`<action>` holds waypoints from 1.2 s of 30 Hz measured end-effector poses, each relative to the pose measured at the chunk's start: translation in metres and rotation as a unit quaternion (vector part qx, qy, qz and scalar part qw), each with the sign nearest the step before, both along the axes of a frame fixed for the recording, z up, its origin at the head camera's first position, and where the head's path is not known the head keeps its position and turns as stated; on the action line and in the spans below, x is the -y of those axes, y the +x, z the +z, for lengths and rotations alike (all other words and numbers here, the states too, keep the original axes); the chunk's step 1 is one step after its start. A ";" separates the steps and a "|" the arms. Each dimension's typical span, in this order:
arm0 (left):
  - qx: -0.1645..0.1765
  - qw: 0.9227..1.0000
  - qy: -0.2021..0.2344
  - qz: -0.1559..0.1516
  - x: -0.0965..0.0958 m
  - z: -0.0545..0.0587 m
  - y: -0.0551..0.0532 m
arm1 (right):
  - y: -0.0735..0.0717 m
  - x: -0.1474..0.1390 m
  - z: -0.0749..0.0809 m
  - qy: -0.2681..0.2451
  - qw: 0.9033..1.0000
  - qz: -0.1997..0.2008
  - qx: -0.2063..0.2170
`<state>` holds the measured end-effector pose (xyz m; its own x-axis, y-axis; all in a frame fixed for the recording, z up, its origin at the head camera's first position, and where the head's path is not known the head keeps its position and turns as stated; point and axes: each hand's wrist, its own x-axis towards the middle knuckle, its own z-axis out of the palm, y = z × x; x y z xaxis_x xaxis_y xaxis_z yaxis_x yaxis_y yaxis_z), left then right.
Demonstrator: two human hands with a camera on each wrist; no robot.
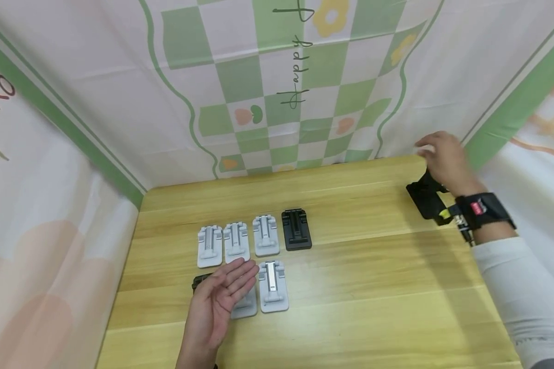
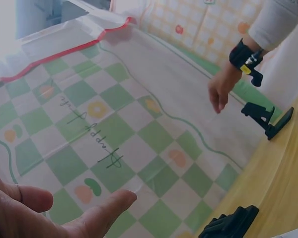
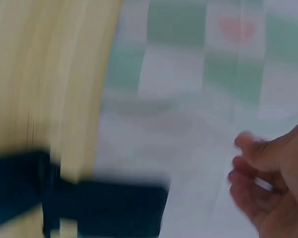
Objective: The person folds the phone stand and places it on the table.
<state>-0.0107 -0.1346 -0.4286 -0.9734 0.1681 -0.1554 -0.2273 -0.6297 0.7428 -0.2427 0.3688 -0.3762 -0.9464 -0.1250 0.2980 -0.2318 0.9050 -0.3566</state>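
At the far right of the table stands an unfolded black phone stand (image 1: 423, 200), its upper plate raised. My right hand (image 1: 449, 160) is just above and behind it, fingers loosely bent; the left wrist view shows this hand apart from the stand (image 2: 269, 120). In the right wrist view the fingers (image 3: 244, 171) hold nothing, and the black stand (image 3: 121, 206) is blurred. My left hand (image 1: 219, 300), palm up with straight fingers, hovers over folded phone stands. It partly hides a black stand (image 1: 200, 280) and a white one (image 1: 245, 306).
Beside the left hand lies a white folded stand (image 1: 273, 289). Behind it is a row of white stands (image 1: 265, 236) ending in a black folded stand (image 1: 297, 229). A checked cloth (image 1: 281, 102) hangs along the wooden table's (image 1: 364, 277) back edge.
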 end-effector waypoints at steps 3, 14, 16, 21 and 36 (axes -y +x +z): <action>0.008 1.000 -0.003 0.002 -0.001 0.001 0.001 | -0.014 -0.040 -0.001 0.040 0.999 0.015 0.012; 0.011 1.000 0.008 0.007 -0.002 0.005 0.002 | -0.020 -0.092 -0.032 0.053 0.996 0.041 0.057; 0.012 1.000 0.012 0.009 -0.002 0.006 0.002 | -0.020 -0.094 -0.032 0.046 0.997 0.039 0.054; -0.005 1.000 0.017 0.010 0.000 0.008 0.002 | -0.019 -0.099 -0.025 0.061 0.995 0.058 0.055; 0.006 1.000 0.011 0.014 0.002 0.008 0.002 | -0.024 -0.081 -0.020 0.099 0.988 0.119 -0.012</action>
<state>-0.0084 -0.1371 -0.4211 -0.9759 0.1448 -0.1635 -0.2184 -0.6518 0.7263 -0.2671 0.4499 -0.3964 -0.8761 -0.4008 0.2681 -0.4525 0.8754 -0.1700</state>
